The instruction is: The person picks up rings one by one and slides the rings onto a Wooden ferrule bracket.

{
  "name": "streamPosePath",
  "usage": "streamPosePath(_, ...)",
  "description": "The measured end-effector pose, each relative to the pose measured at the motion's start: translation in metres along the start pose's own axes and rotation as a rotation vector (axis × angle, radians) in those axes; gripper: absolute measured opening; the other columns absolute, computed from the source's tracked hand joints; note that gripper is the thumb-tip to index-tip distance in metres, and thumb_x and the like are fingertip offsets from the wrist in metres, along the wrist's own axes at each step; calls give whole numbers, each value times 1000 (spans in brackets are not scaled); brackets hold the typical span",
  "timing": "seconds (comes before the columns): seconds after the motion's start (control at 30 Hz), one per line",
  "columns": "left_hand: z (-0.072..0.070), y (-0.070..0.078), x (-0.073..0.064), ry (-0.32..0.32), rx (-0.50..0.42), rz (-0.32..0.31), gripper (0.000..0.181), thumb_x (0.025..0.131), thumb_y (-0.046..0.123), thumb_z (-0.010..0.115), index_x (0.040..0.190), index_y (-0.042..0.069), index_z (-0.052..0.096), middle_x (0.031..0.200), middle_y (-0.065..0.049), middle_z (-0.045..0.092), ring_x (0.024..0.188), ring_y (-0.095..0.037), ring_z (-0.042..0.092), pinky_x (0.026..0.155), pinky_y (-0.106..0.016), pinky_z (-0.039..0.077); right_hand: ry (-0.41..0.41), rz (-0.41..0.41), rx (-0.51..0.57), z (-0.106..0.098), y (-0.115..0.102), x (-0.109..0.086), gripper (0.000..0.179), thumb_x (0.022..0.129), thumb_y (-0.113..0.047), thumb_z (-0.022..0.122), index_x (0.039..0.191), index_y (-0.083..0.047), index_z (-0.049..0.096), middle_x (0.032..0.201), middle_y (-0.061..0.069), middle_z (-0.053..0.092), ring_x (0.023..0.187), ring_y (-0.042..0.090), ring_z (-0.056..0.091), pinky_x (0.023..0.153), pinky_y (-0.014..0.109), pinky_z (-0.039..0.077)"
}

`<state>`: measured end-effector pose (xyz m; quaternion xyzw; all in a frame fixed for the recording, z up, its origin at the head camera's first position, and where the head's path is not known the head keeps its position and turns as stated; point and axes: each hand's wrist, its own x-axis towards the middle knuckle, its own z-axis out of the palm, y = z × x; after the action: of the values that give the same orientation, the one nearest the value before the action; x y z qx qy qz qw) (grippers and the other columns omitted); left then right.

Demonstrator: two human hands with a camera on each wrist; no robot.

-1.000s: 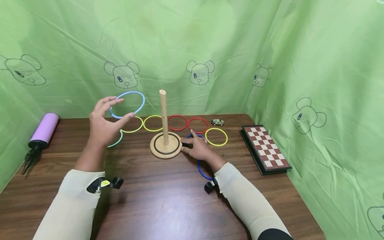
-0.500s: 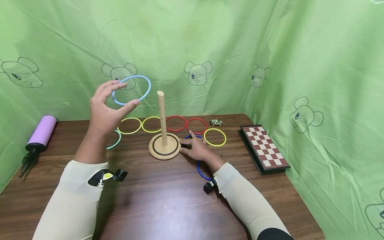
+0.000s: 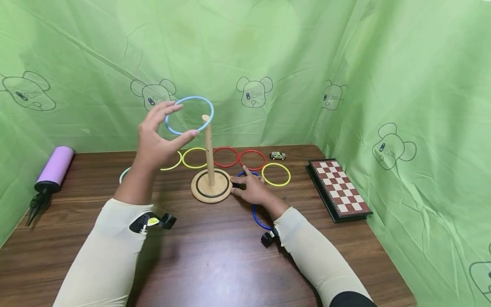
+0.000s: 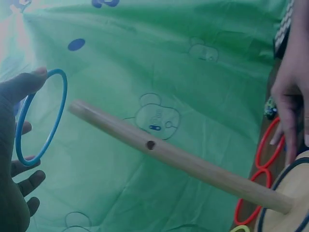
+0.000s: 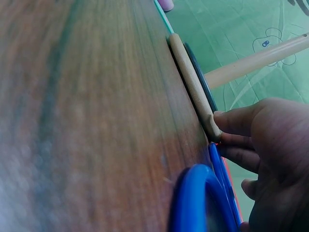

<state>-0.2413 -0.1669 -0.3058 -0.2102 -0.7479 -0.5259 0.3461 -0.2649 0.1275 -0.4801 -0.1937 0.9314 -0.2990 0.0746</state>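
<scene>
My left hand [image 3: 151, 143] holds a light blue ring [image 3: 194, 97] between thumb and fingers, up at the top of a wooden peg [image 3: 209, 153]. In the head view the ring overlaps the peg's tip; from the left wrist, the ring [image 4: 65, 92] is beside the tip, with a gap between. The peg rises from a round wooden base [image 3: 220, 183] marked by a black circle. My right hand [image 3: 251, 189] grips the base's right edge, and in the right wrist view its thumb [image 5: 236, 121] presses the rim. Blue rings [image 3: 258, 219] lie under and beside that hand.
Behind the base lie yellow rings [image 3: 194, 148] and red rings [image 3: 226, 148]. Another yellow ring [image 3: 276, 185] and a toy car [image 3: 278, 155] are at right, then a checkered game board [image 3: 341, 187]. Far left is a purple hand pump [image 3: 57, 164]. A green curtain [image 3: 291, 51] encloses the table.
My left hand has lifted the light blue ring and carried it rightward to the peg's top. The right hand stays at the base, which has not moved.
</scene>
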Motion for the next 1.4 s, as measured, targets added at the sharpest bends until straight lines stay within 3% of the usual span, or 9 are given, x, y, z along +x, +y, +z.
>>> streamPosePath(0.2, 12, -15, -12, -45, 24, 35, 72, 71, 14, 102, 138, 6, 75, 149, -21, 68, 147, -35, 58, 122, -57, 43, -6, -4, -10, 0, 1, 0, 46, 108, -37, 71, 152, -24, 67, 171, 7, 51, 173, 37, 13, 125, 83, 9)
streamPosePath(0.43, 24, -32, -31, -68, -2, 53, 82, 70, 10, 102, 144, 1, 69, 151, -25, 65, 146, -37, 58, 124, -52, 42, -3, 5, -10, -2, -1, -1, 46, 108, -37, 71, 152, -25, 67, 174, 11, 44, 172, 39, 14, 126, 83, 8)
streamPosePath(0.7, 31, -51, -55, -132, 42, -60, 92, 73, 14, 101, 156, 11, 61, 159, -21, 59, 153, -40, 52, 126, -62, 40, 2, -4, -8, -1, -1, 1, 48, 107, -37, 72, 152, -23, 66, 169, 9, 53, 172, 39, 15, 126, 81, 10)
streamPosePath(0.93, 34, -68, -74, -218, 69, -111, 95, 75, 17, 102, 158, 7, 58, 161, -23, 57, 153, -43, 51, 125, -66, 39, 2, 2, -23, -3, -2, 0, 47, 106, -38, 72, 151, -24, 68, 174, 12, 45, 171, 41, 18, 126, 81, 12)
streamPosePath(1.17, 36, -88, -95, -290, 29, -281, 96, 77, 23, 102, 160, 9, 56, 168, -18, 52, 160, -40, 42, 130, -66, 33, 0, 8, -8, -5, -3, -1, 46, 107, -37, 72, 151, -25, 67, 176, 13, 41, 171, 42, 17, 125, 84, 8)
streamPosePath(1.23, 37, -95, -102, -306, 23, -287, 97, 76, 22, 103, 159, 7, 56, 167, -19, 53, 160, -41, 40, 132, -66, 29, -4, 9, -1, -4, -4, -1, 46, 107, -37, 72, 152, -24, 67, 178, 16, 35, 171, 43, 17, 125, 84, 8)
streamPosePath(1.4, 39, -105, -113, -349, 47, -246, 99, 73, 20, 104, 159, 9, 58, 164, -18, 57, 156, -42, 43, 134, -68, 20, -10, 7, -3, -4, -3, -2, 47, 108, -36, 71, 152, -23, 66, 174, 10, 44, 172, 40, 15, 125, 84, 8)
